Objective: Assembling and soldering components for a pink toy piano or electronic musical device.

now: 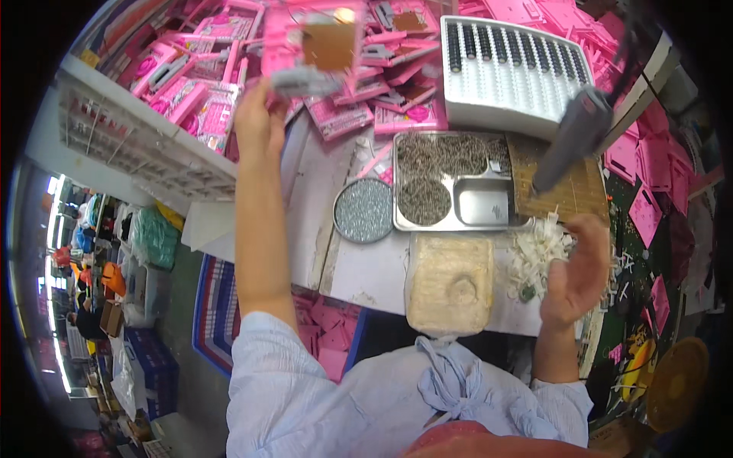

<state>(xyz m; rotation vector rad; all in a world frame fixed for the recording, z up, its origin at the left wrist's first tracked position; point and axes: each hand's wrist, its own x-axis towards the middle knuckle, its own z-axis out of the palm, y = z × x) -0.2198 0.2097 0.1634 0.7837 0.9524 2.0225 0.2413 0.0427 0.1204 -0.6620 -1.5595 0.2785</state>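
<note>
My left hand (259, 122) reaches to the far left, closed on the lower edge of a pink plastic toy case (284, 46) with a brown window and a grey part along its edge. The case is smeared by motion and hangs over a heap of similar pink toy cases (206, 95). At the right of the table my right hand (576, 271) is beside a pile of small white plastic pieces (540, 252). Its thumb and fingers are apart, and nothing shows between them. A dark grey electric screwdriver (574, 137) hangs beyond this hand.
A steel tray (482, 206) holds many small screws. Beside it is a round dish (363, 211) of silvery bits. A yellowish block (450, 286) lies nearest me. Behind stands a white rack (496, 95) with rows of black pieces. A white crate (137, 137) edges the left.
</note>
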